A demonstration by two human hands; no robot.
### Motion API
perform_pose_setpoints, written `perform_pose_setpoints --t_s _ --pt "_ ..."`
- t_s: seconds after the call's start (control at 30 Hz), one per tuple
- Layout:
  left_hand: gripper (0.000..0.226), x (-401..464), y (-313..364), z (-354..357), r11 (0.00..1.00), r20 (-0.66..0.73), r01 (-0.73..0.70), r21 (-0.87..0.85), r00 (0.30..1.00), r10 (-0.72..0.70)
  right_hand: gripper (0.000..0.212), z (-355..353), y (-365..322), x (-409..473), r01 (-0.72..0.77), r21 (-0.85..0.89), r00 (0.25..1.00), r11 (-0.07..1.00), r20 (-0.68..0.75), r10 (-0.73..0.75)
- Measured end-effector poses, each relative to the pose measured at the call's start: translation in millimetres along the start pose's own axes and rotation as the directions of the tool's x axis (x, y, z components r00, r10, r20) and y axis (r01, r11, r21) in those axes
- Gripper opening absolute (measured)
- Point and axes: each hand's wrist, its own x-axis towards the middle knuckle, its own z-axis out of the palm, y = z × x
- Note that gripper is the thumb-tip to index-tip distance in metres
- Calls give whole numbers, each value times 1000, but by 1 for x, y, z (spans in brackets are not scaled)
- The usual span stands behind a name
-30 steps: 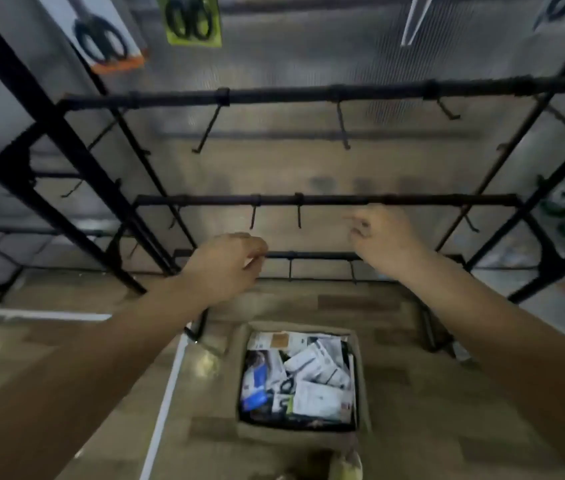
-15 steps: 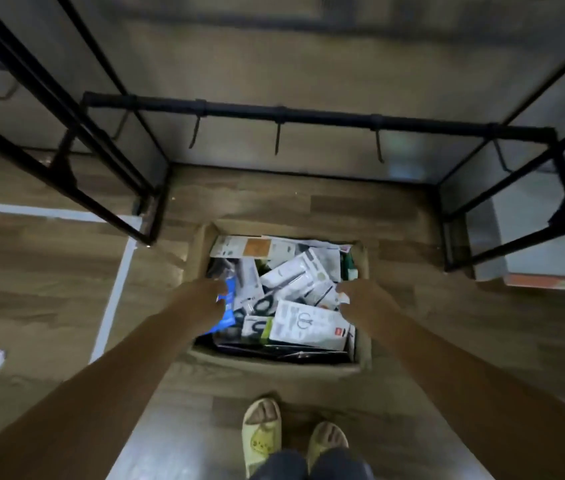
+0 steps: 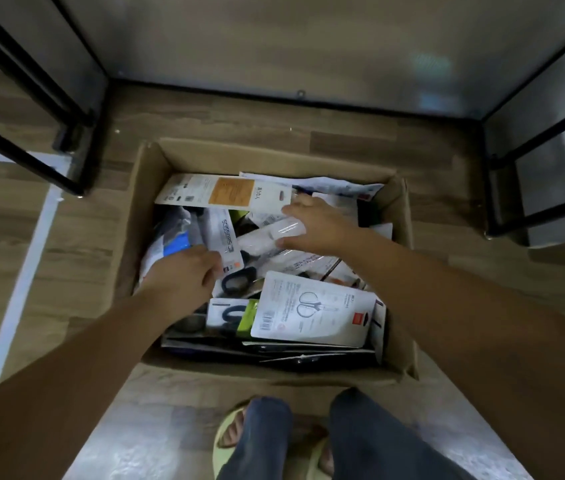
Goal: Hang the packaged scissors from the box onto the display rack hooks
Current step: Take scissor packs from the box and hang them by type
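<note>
Head view — both hands, left (image 3: 184, 275) and right (image 3: 312, 225), gripping packs in box (image 3: 274, 155).

Shop floor, restocking spot: black metal display rack frame (image 3: 77, 109) on wood-look flooring (image 3: 246, 123); cardboard box (image 3: 274, 157) full of carded retail scissors packs (image 3: 312, 310).

i see a wood-look plank floor (image 3: 274, 126) in brown and grey tones, with a white tape line (image 3: 21, 271) running along its left side. black metal frame legs (image 3: 77, 161) stand at the floor's far left and far right corners. a pale glossy panel (image 3: 274, 46) spans the far edge, catching dim reflections.
</note>
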Motion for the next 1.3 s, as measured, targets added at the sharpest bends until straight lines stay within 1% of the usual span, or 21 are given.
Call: perform_pose_setpoints --t_s 0.1,0.17,0.23,0.3,0.33,0.37,0.4,0.47,0.53,0.57,0.63,0.73,0.8,0.9,0.93,0.97,1.03,1.07,1.1,1.2,1.3 --pt "23 -5 3 -4 1000 18 -8 4 1000 8 90 6 3 -16 -81 -37 987 996 138 86" --pt "25 -9 4 -8 1000 58 6 21 998 -8 80 15 6 -37 -124 19 971 992 207 118" --pt "28 -11 5 -11 999 89 13 48 996 -17 70 22 9 -54 -178 116 965 977 215 150" --pt "30 -11 5 -13 998 107 15 65 994 -22 66 25 10 -62 -191 154 973 969 163 165" --pt "30 -11 5 -14 998 114 23 61 993 -30 72 25 11 -63 -214 163 969 963 161 188" --pt "31 -11 5 -13 998 120 33 53 992 -39 86 25 12 -63 -248 155 955 956 203 215" --pt "31 -11 5 -12 998 125 42 45 991 -47 102 24 13 -62 -269 120 935 956 270 229" --pt "31 -10 4 -9 998 123 51 33 991 -55 128 27 21 -59 -247 -8 902 969 363 233" --pt "31 -10 2 -6 999 107 47 27 993 -49 147 30 32 -58 -240 -95 895 966 364 258" --pt "30 -9 1 -4 999 98 44 24 994 -46 152 31 35 -58 -258 -102 898 961 341 278" --pt "29 -9 0 -2 999 82 42 19 996 -44 154 32 36 -58 -299 -44 913 953 279 299" --pt "28 -9 1 0 999 66 43 0 997 -43 143 40 30 -64 -332 127 929 935 218 300" --pt "26 -10 3 0 999 56 46 4 997 -47 120 50 24 -73 -327 244 938 913 205 281" --pt "22 -13 5 2 996 56 83 38 995 -85 86 60 13 -79 -316 278 930 907 282 238" --pt "22 -14 6 2 995 58 94 44 994 -97 82 61 10 -79 -334 319 922 887 305 238" --pt "22 -14 6 3 994 57 101 46 993 -104 85 62 7 -78 -350 378 918 857 322 232" --pt "22 -15 5 4 993 55 104 51 993 -107 104 65 0 -79 -357 449 920 819 320 226" --pt "22 -16 5 5 993 56 106 54 992 -109 111 68 -3 -81 -362 435 921 824 305 244" --pt "22 -16 4 6 992 59 109 55 992 -112 111 71 -7 -84 -376 396 918 838 282 278" --pt "24 -21 4 6 992 48 125 21 991 -126 92 74 -16 -90 -427 274 901 862 205 382" --pt "30 -33 6 -5 972 10 182 -146 983 -182 80 56 -23 -89 -413 235 905 880 218 366"
